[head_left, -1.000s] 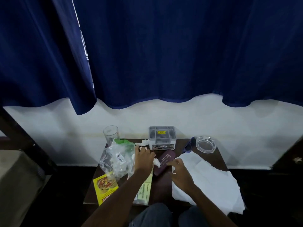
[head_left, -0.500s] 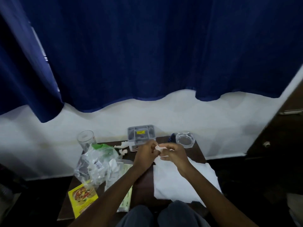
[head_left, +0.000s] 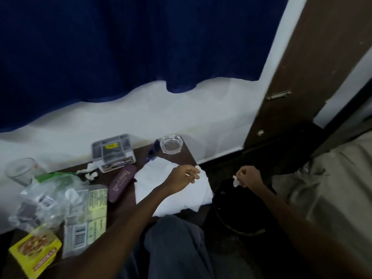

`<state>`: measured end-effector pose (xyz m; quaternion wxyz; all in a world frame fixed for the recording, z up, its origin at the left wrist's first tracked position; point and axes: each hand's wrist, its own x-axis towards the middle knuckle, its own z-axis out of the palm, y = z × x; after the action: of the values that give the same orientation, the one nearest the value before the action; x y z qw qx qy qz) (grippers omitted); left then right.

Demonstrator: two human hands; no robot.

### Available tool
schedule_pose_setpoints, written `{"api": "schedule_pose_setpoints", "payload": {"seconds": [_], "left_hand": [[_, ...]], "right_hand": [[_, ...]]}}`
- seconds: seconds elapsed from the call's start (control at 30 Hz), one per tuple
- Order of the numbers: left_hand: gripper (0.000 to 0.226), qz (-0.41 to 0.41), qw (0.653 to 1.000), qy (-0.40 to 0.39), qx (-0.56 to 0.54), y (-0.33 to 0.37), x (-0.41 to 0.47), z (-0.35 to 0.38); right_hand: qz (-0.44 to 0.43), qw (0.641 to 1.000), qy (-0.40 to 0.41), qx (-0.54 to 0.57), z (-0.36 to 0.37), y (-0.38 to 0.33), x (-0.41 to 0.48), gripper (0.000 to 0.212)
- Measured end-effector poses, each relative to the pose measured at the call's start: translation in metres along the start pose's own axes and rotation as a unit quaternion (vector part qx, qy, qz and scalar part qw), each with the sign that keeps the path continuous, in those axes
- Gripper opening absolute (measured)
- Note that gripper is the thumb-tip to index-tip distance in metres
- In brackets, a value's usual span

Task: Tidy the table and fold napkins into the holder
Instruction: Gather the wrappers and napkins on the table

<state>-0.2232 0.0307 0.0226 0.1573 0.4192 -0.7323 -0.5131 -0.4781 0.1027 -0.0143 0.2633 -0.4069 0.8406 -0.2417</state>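
Observation:
My right hand [head_left: 248,176] is off the table's right edge, over a dark bin [head_left: 237,210] on the floor, pinching a small crumpled white tissue scrap [head_left: 235,181]. My left hand [head_left: 184,176] hovers above the spread white napkins [head_left: 153,178] on the small dark table [head_left: 187,156], fingers loosely curled with nothing visible in them. More crumpled tissue bits [head_left: 90,172] lie near the grey plastic holder box [head_left: 111,152] at the table's back.
A maroon case [head_left: 120,183], a clear plastic bag [head_left: 46,200], flat packets [head_left: 88,216], a yellow sachet [head_left: 36,252] and a drinking glass [head_left: 21,171] crowd the left half. A glass ashtray [head_left: 171,143] stands at the back right. A wooden door [head_left: 314,67] and bed [head_left: 332,188] lie to the right.
The two hands were together over the table's middle holding a tissue scrap. My right hand has swung right off the table with the scrap, and the view has turned right.

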Motion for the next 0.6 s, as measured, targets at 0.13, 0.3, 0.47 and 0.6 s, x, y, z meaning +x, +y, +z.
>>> {"api": "schedule_pose_setpoints", "payload": {"seconds": [0.13,0.3,0.47,0.6], "left_hand": [[0.023,-0.011,1.0,-0.008,0.025,-0.006,0.004,0.008],[0.022,-0.027,0.998,0.025,0.042,-0.013,0.005,-0.001],[0.019,-0.035,0.997,0.049,0.046,-0.026,0.001,-0.022],[0.019,-0.051,0.994,0.079,0.051,-0.046,-0.007,-0.045]], "right_hand": [[0.032,0.999,-0.031,-0.027,0.0,0.044,0.0,0.019],[0.058,0.997,-0.046,0.011,0.008,0.054,0.002,0.026],[0.082,0.99,-0.031,0.106,0.009,0.027,0.003,0.016],[0.043,0.976,-0.051,0.207,0.017,-0.017,-0.005,0.014]]}}
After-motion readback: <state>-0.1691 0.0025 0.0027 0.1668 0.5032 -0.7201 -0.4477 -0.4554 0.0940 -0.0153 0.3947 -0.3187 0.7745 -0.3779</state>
